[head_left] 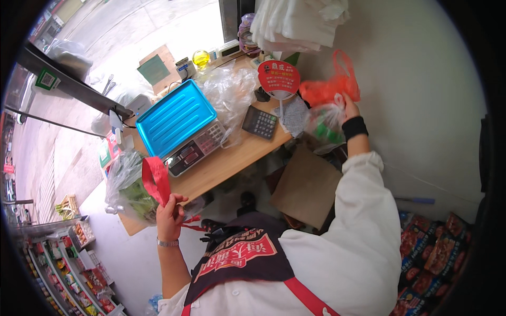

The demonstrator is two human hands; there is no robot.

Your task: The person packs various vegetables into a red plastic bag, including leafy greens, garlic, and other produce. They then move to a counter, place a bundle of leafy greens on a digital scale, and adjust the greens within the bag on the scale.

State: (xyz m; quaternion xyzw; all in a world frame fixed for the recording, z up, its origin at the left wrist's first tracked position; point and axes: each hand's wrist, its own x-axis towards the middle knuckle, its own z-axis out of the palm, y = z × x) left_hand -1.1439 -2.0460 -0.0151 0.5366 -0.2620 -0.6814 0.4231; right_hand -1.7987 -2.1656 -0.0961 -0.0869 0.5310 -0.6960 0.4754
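My left hand (170, 215) pinches a looped red band (155, 179), which stands up above the fingers near the counter's front edge. Just behind that band, a clear plastic bag of leafy green vegetables (138, 197) sits at the left end of the counter. At the far right, my right hand (349, 107) grips the gathered top of a clear plastic bag (326, 128) with green things inside. An orange-red plastic bag (330, 89) is right against those fingers; whether they hold it too, I cannot tell.
On the wooden counter (253, 156) stand a scale with a blue tray (176, 118), a calculator (259, 122), a red hand fan (279, 79) and crumpled clear plastic (231, 91). White bags (298, 23) hang above. Below sits a brown board (306, 185); stocked shelves (65, 272) are lower left.
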